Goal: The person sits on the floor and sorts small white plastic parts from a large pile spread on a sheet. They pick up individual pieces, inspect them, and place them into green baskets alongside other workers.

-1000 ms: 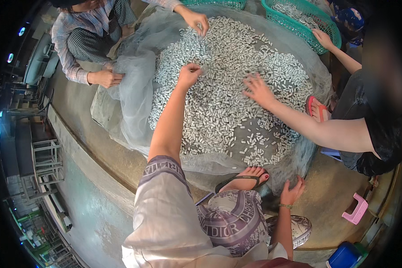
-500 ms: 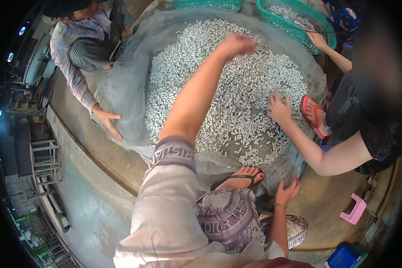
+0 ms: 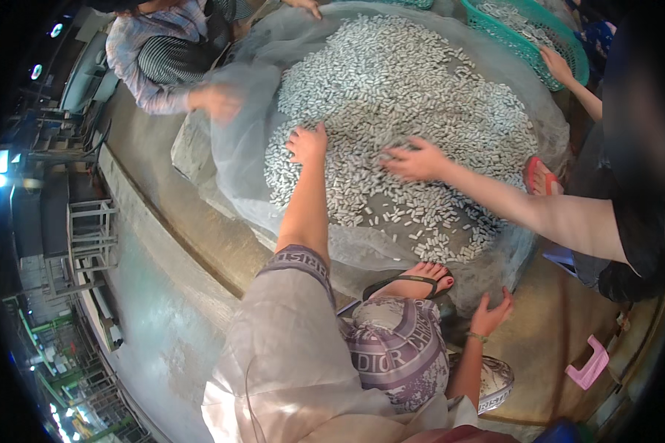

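Note:
A wide heap of small silvery-grey cylindrical pieces [image 3: 391, 81] lies on a translucent mesh net [image 3: 236, 162]. My left hand [image 3: 308, 144] is on the left part of the heap, palm down, fingers bent and somewhat apart; no piece shows in its grasp. Beside my knee, near the net's front right edge, my right hand [image 3: 491, 314] hovers with fingers apart and nothing seen in it. A co-worker's hand [image 3: 417, 159] sweeps over the middle of the heap, slightly blurred. At the net's left side another person's hand [image 3: 216, 101] is smeared by motion.
A green plastic basket [image 3: 524, 48] holding metal-looking pieces stands at the back right, with a hand [image 3: 558, 66] at its rim. My sandalled foot [image 3: 414, 280] is by the net's near edge. A pink stool [image 3: 590, 363] sits at the right; a red sandal [image 3: 536, 177] borders the heap.
My left hand has come back from the heap's far middle to its left side. The co-worker's hand has reached inward from the right. The person at left has raised a hand toward the net.

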Motion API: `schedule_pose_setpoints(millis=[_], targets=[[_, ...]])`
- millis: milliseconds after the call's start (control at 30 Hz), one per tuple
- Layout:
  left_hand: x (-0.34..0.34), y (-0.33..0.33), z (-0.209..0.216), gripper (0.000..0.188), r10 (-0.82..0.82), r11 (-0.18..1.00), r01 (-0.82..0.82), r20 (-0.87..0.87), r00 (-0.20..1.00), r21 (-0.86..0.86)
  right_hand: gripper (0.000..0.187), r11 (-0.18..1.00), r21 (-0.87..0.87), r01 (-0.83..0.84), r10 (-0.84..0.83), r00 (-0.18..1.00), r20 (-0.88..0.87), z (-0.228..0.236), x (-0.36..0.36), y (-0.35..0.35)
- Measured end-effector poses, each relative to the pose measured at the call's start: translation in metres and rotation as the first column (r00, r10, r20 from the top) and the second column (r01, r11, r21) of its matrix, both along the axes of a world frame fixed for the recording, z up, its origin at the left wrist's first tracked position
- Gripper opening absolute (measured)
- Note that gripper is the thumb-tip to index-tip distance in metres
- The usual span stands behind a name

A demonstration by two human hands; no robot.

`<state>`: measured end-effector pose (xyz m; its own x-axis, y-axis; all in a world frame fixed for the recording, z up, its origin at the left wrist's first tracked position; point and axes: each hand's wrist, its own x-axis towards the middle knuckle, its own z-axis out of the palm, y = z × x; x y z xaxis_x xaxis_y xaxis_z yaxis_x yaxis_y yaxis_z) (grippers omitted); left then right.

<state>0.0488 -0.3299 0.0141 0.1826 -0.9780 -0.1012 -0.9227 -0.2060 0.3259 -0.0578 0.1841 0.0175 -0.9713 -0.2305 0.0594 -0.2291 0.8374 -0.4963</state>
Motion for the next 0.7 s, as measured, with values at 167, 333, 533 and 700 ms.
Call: schedule_pose_setpoints(millis=[167, 333, 533, 700], targets=[[-0.032, 0.021, -0.013, 0.073, 0.015, 0.995, -0.001, -0.136, 0.991, 0.101, 0.047, 0.998, -0.002, -0.056, 0.056, 0.998, 0.023, -0.003, 0.001, -0.016], [-0.08, 0.055, -0.018, 0.076, -0.368, 0.901, 0.418, -0.301, 0.88, 0.12, 0.047, 0.995, 0.07, -0.072, 0.075, 0.997, -0.036, -0.008, 0.006, -0.024], [-0.055, 0.066, -0.008, 0.06, -0.582, 0.735, 0.67, -0.598, 0.551, -0.098, 0.047, 0.997, 0.074, -0.023, 0.026, 0.999, -0.039, 0.001, 0.001, -0.006], [0.059, 0.006, -0.019, 0.061, -0.064, 0.978, 0.077, 0.073, 0.995, -0.193, 0.05, 0.995, 0.096, 0.012, -0.014, 1.0, 0.02, -0.003, 0.0, 0.0]])
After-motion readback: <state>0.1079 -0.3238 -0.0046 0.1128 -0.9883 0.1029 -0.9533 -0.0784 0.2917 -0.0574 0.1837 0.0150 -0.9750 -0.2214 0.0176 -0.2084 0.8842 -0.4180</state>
